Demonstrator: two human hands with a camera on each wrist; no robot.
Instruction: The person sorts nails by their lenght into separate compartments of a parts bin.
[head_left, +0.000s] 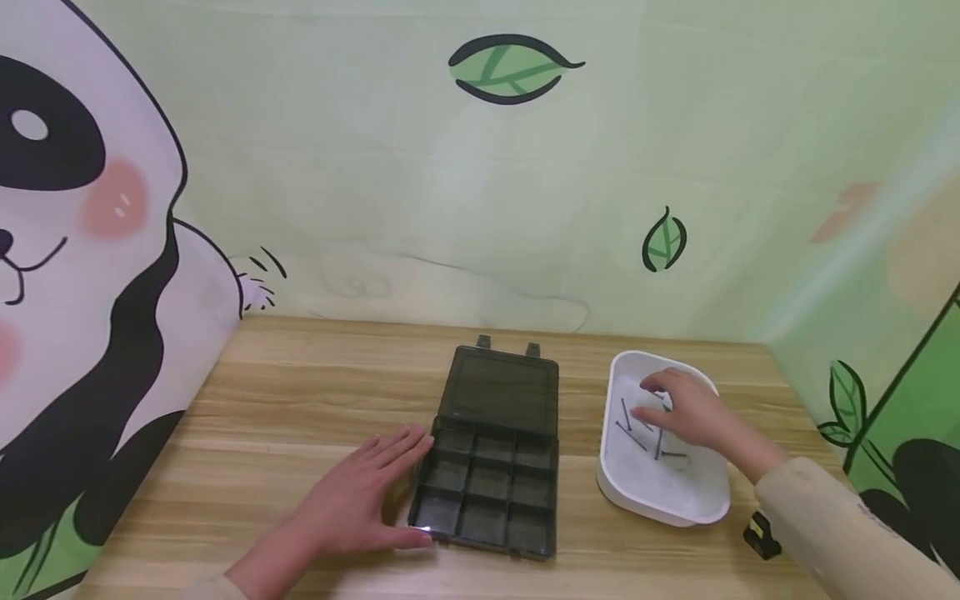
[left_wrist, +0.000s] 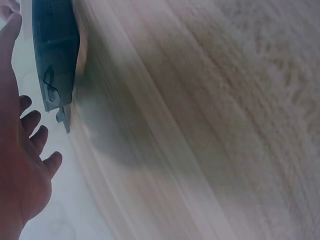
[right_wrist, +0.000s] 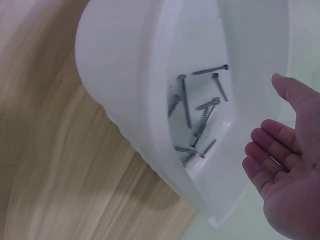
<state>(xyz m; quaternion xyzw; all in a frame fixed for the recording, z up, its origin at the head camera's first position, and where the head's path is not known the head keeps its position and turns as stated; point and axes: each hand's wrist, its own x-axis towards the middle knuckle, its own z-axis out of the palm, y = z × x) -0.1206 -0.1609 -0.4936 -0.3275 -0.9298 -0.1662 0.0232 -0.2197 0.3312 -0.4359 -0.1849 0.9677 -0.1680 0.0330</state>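
Note:
A dark plastic organizer box (head_left: 487, 493) lies with its lid (head_left: 501, 387) folded back, showing several bare compartments. At its left side is my left hand (head_left: 360, 500), fingers extended; the fingertips are at the box edge, and the thumb lies by its front corner. My right hand (head_left: 693, 408) hovers over a white tray (head_left: 652, 492), thumb and fingers apart with nothing visible between them. Inside the tray lie loose nails (right_wrist: 185, 102) and screws (right_wrist: 204, 121), best seen in the right wrist view. In the left wrist view, the box (left_wrist: 56, 60) stands beside the hand.
A small black-and-yellow object (head_left: 762, 535) sits right of the tray, close to the right sleeve (head_left: 847, 521). The wooden table (head_left: 300, 383) ends at a printed backdrop (head_left: 375, 167) behind and at both sides.

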